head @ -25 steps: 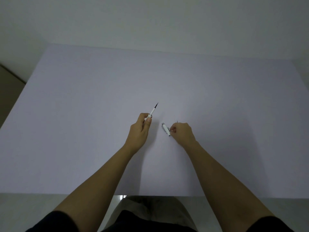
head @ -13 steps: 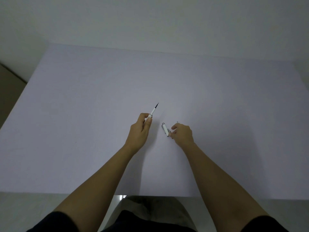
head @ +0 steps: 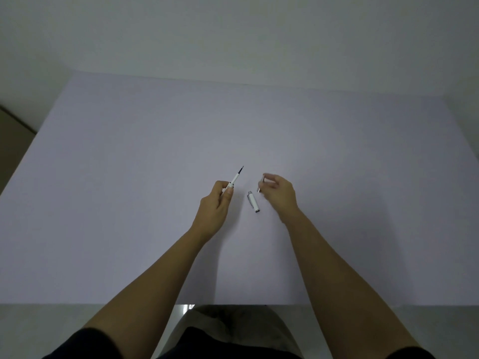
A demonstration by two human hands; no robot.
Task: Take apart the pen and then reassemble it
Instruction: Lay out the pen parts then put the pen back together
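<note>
My left hand grips the white pen barrel with its refill, dark tip pointing up and away to the right. A short white pen part with a silver end lies loose on the table between my hands. My right hand is raised just right of it, fingers curled around a small silvery piece that is blurred and partly hidden by the fingers.
The work surface is a wide pale lilac table with a white wall behind it. Its near edge runs just above my lap. A darker floor strip shows at the far left.
My right hand let go of the short white part, which now lies on the table, and moved up and right onto a small silvery piece. My left hand kept still.
</note>
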